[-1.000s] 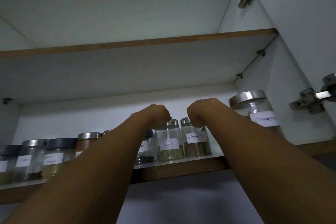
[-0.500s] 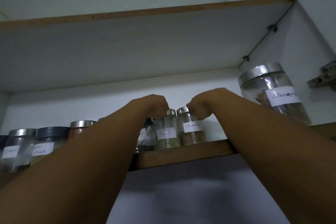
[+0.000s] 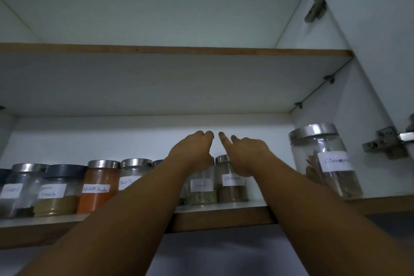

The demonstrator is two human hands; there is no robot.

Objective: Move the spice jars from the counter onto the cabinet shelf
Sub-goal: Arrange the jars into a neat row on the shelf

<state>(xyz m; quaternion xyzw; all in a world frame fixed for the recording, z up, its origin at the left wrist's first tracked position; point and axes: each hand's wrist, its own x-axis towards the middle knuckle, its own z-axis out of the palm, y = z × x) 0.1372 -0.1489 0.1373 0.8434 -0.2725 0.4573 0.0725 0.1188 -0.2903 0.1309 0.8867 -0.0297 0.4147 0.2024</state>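
On our cabinet shelf [image 3: 215, 219] the spice jars [image 3: 98, 188] stand labels-out for reading, tall jar [image 3: 324, 163] at 3 o'clock, small jars [image 3: 233, 188] centred beneath our right hand [image 3: 246, 154], fingers straight and empty, and our left hand [image 3: 192, 154], curled, whether gripping we cannot tell.

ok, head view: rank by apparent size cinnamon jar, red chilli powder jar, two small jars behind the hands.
1. cinnamon jar
2. red chilli powder jar
3. green-filled small jar and brown-filled small jar: look alike, partly hidden, unranked.
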